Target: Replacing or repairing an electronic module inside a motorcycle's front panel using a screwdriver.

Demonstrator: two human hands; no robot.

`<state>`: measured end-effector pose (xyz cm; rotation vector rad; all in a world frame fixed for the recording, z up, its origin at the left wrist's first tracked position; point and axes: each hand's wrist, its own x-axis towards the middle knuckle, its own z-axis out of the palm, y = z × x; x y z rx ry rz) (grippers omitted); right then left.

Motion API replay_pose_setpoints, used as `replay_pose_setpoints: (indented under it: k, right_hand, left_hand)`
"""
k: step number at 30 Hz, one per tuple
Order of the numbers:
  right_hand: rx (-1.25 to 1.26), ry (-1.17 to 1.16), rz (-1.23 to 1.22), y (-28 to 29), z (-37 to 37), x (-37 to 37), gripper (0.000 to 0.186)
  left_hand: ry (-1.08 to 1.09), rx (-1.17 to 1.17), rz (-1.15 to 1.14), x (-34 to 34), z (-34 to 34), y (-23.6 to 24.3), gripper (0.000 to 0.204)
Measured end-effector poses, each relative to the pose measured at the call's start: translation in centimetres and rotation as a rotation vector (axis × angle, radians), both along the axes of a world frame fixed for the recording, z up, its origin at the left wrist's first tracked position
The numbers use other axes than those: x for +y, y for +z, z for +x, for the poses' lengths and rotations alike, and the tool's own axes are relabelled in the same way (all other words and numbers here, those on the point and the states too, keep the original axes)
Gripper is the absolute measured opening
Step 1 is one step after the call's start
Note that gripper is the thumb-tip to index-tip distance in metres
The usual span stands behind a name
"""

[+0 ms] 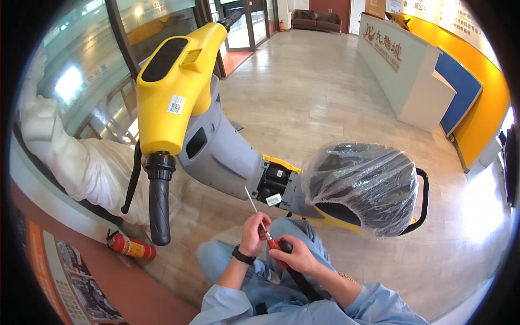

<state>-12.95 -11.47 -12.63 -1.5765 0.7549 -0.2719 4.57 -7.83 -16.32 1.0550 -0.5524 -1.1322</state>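
A red and black power drill point(273, 247) with a long thin metal bit point(251, 200) is held above my lap. My left hand point(252, 234), a black band on its wrist, is closed around the lower part of the bit near the drill's front. My right hand point(298, 254) is wrapped around the drill's body. Ahead of the bit's tip stands a yellow and grey electric scooter point(222, 146). Its footboard has an open compartment point(273, 181) with dark parts inside, and a white label point(274, 200) at the near edge.
The scooter's handlebar grip point(160, 208) juts toward me at left. Clear plastic covers its seat point(365, 187). A red fire extinguisher point(131, 247) lies at lower left, near a white draped statue point(89, 162). A white reception counter point(401, 70) stands at far right.
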Motion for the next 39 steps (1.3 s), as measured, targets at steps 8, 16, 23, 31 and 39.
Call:
replay_pose_setpoints:
  k: [8,16,23,31,39]
  right_hand:
    - [-0.167,0.109,0.118,-3.1,1.3,-6.3,0.028]
    - [0.002,0.034,-0.021,-10.0,9.1,-12.7,0.032]
    - [-0.083,-0.502,-0.108,-22.5,12.5,-18.7,0.021]
    - [-0.098,-0.535,0.018,-24.9,15.8,-23.4,0.025]
    - [0.029,-0.424,-0.273,-29.2,19.2,-26.9,0.015]
  left_hand:
    - [-0.049,-0.1,0.284,-4.1,3.8,-2.3,0.042]
    - [0.263,0.246,0.341,-11.9,9.5,-12.2,0.039]
    - [-0.171,0.095,0.463,-11.0,11.3,-21.3,0.038]
    - [-0.246,-0.044,0.508,-10.0,12.3,-29.9,0.03]
    - [-0.224,0.047,0.537,-11.5,11.0,-32.0,0.024]
